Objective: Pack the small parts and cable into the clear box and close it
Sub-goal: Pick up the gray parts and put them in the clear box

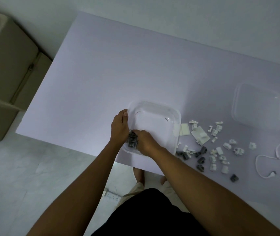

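Packing only just begun. Steadies the clear, square, round-cornered plastic box (158, 126) with the left hand (119, 126), thumb hooked over the box's left rim and fingers curled against its outer wall. Holds a clump of small dark grey plastic clips (132, 142) at the near left corner of the box with the right hand (146, 143), fingers bent around the clump and not yet let go (too bunched to count the pieces). Apart from that clump, nothing plainly visible inside the box. Left to gather, all to the right of the box on the pale lilac tabletop (101, 82): a few more loose grey clips (198, 155) just off its near right corner, a scatter of small white plastic fittings (221, 150) beyond them, flat white plates (200, 136) close by its right wall, and the thin white cable (275, 160) lying loose farthest right. Clear plastic lid (257, 106) well off to the right of the box, behind the scatter, no hand near it. Judged roughly: first handful going in; most of the parts, the cable and the closing not yet done.
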A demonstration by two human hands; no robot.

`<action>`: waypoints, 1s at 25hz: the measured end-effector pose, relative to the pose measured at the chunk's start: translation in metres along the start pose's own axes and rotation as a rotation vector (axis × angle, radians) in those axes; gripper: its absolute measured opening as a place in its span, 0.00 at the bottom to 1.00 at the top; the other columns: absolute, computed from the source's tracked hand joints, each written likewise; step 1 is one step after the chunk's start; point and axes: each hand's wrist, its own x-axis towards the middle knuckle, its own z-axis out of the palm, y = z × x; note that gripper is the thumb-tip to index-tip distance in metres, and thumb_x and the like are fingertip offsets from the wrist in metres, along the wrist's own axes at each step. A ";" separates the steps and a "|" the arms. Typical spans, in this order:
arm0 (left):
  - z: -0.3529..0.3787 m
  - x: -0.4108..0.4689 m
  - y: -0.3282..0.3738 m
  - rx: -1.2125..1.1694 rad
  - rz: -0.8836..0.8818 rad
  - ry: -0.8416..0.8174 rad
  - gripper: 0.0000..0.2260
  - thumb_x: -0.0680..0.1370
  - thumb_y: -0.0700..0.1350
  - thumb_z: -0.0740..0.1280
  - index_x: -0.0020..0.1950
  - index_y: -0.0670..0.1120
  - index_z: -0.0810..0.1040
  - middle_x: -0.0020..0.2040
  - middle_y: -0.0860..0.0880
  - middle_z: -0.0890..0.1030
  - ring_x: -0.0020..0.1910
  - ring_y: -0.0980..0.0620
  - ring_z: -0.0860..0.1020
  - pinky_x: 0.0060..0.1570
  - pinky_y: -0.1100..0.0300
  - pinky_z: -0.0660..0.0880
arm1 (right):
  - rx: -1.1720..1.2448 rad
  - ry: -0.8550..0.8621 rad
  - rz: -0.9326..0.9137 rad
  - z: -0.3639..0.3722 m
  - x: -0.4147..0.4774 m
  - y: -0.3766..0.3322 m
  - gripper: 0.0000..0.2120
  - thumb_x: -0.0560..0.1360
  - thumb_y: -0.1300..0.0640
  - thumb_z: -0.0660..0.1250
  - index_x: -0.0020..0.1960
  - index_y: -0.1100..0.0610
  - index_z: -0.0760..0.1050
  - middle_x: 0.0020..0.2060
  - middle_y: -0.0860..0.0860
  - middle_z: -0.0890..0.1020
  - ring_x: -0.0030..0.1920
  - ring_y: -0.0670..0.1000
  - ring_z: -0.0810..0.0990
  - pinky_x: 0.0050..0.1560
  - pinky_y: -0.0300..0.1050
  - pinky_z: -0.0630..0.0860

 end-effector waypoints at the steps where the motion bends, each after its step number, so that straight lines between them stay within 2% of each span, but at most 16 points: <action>1: -0.001 0.000 0.001 0.013 0.006 0.005 0.18 0.85 0.47 0.51 0.68 0.43 0.73 0.64 0.45 0.78 0.62 0.46 0.75 0.65 0.57 0.70 | -0.002 0.008 -0.003 -0.001 -0.002 0.000 0.24 0.79 0.60 0.67 0.74 0.55 0.67 0.69 0.55 0.75 0.67 0.56 0.75 0.72 0.48 0.68; 3: -0.002 0.000 0.002 0.065 0.012 0.036 0.17 0.85 0.47 0.53 0.68 0.43 0.74 0.62 0.43 0.79 0.62 0.45 0.75 0.61 0.59 0.69 | -0.023 0.030 -0.014 -0.008 -0.007 0.001 0.26 0.79 0.62 0.66 0.75 0.56 0.65 0.70 0.55 0.73 0.68 0.56 0.73 0.72 0.48 0.68; 5: -0.003 -0.001 0.007 0.121 -0.006 0.092 0.16 0.84 0.48 0.55 0.68 0.45 0.73 0.61 0.42 0.78 0.62 0.44 0.74 0.61 0.56 0.70 | 0.004 0.069 -0.017 -0.020 -0.019 0.004 0.29 0.78 0.68 0.65 0.76 0.56 0.64 0.68 0.56 0.74 0.66 0.56 0.75 0.69 0.46 0.71; 7: -0.004 -0.006 0.020 0.171 0.025 0.152 0.16 0.82 0.50 0.59 0.68 0.47 0.72 0.60 0.42 0.76 0.62 0.44 0.72 0.60 0.50 0.72 | 0.069 0.166 -0.047 -0.035 -0.035 0.008 0.27 0.77 0.70 0.63 0.74 0.55 0.68 0.59 0.54 0.78 0.58 0.53 0.78 0.59 0.39 0.75; 10: 0.005 -0.014 0.053 0.240 0.195 0.178 0.16 0.81 0.51 0.62 0.66 0.48 0.72 0.60 0.44 0.76 0.61 0.45 0.73 0.59 0.47 0.73 | 0.209 0.382 -0.103 -0.061 -0.065 0.021 0.21 0.78 0.68 0.64 0.67 0.53 0.75 0.49 0.48 0.79 0.45 0.46 0.78 0.42 0.28 0.74; 13: 0.039 -0.030 0.089 0.191 0.352 0.000 0.14 0.80 0.50 0.63 0.65 0.48 0.73 0.60 0.47 0.76 0.57 0.48 0.76 0.57 0.51 0.76 | 0.284 0.647 -0.044 -0.085 -0.103 0.058 0.14 0.78 0.65 0.65 0.61 0.53 0.78 0.47 0.45 0.79 0.43 0.41 0.78 0.42 0.26 0.74; 15: 0.069 -0.045 0.110 0.177 0.441 -0.157 0.13 0.80 0.48 0.64 0.63 0.48 0.75 0.57 0.48 0.77 0.52 0.52 0.77 0.51 0.59 0.76 | 0.284 0.773 0.062 -0.095 -0.125 0.096 0.13 0.78 0.65 0.64 0.58 0.53 0.79 0.49 0.47 0.81 0.44 0.43 0.79 0.45 0.30 0.75; 17: 0.097 -0.060 0.128 0.188 0.508 -0.301 0.10 0.80 0.47 0.64 0.61 0.48 0.76 0.53 0.49 0.79 0.45 0.55 0.77 0.45 0.65 0.72 | 0.271 0.781 0.182 -0.097 -0.141 0.137 0.13 0.77 0.66 0.64 0.58 0.54 0.78 0.51 0.51 0.80 0.48 0.49 0.81 0.48 0.37 0.78; 19: 0.118 -0.072 0.134 0.241 0.512 -0.431 0.09 0.80 0.46 0.64 0.58 0.46 0.78 0.49 0.49 0.81 0.42 0.54 0.78 0.43 0.64 0.73 | 0.294 0.706 0.285 -0.091 -0.150 0.166 0.13 0.77 0.65 0.65 0.60 0.54 0.77 0.52 0.51 0.77 0.52 0.53 0.80 0.48 0.41 0.80; 22: 0.153 -0.094 0.128 0.449 0.459 -0.603 0.09 0.80 0.45 0.64 0.58 0.44 0.77 0.50 0.44 0.81 0.47 0.47 0.80 0.45 0.59 0.74 | 0.263 0.582 0.310 -0.075 -0.159 0.195 0.22 0.75 0.61 0.70 0.67 0.52 0.73 0.58 0.52 0.76 0.58 0.54 0.78 0.54 0.42 0.76; 25: 0.174 -0.117 0.107 0.677 0.373 -0.634 0.09 0.80 0.45 0.62 0.57 0.41 0.75 0.52 0.42 0.80 0.49 0.44 0.79 0.43 0.59 0.71 | 0.220 0.539 0.281 -0.056 -0.155 0.210 0.28 0.73 0.60 0.73 0.71 0.52 0.70 0.64 0.53 0.74 0.63 0.54 0.76 0.60 0.42 0.73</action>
